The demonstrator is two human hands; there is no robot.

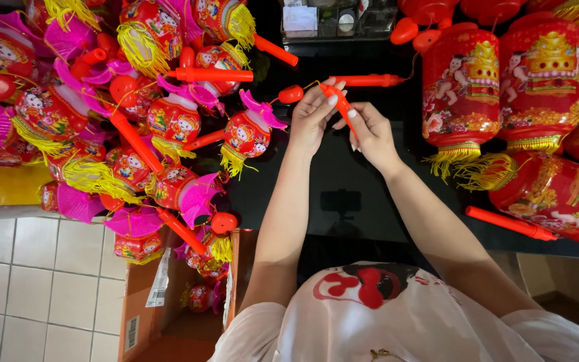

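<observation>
Both hands at a red lantern handle stick over the black table.

We find the left hand and right hand together at the middle of the black table, fingers of each curled and pinched shut on a slim red stick held tilted between them. A thin cord runs from its upper end to a small red bulb piece just left of the left hand. We note a heap of small red and pink lanterns to the left, large red lanterns to the right, a loose red handle near the right forearm, and a cardboard box below the heap.
</observation>
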